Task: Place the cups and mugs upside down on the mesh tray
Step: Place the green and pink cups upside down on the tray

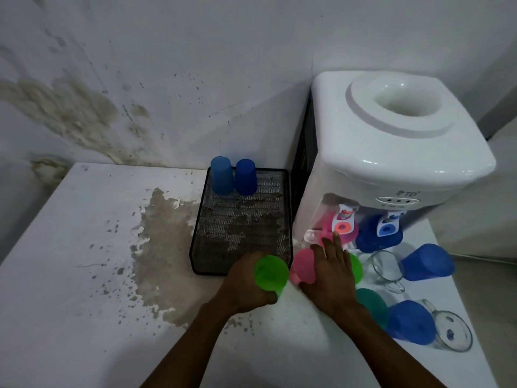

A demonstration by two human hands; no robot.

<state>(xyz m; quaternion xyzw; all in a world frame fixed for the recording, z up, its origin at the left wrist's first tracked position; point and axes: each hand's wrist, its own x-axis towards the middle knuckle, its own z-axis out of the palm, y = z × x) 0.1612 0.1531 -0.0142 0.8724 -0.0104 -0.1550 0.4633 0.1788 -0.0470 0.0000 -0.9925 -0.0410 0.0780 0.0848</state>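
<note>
A black mesh tray point(243, 228) lies on the white table, with a light blue cup point(221, 175) and a darker blue cup point(246, 177) upside down at its far end. My left hand point(246, 287) grips a bright green cup point(270, 273) just in front of the tray's near right corner. My right hand point(333, 278) rests on a pink cup point(302, 266), fingers spread. Another green cup point(355, 268) shows behind that hand. Blue cups point(426, 263) point(411, 322), a teal cup point(373, 303) and clear glass mugs point(384, 266) point(451, 329) lie to the right.
A white water dispenser point(391, 152) stands right of the tray; a pink cup point(342, 228) and a blue cup point(377, 238) sit under its taps. The table surface point(84, 247) is stained and peeling left of the tray. A stained wall is behind.
</note>
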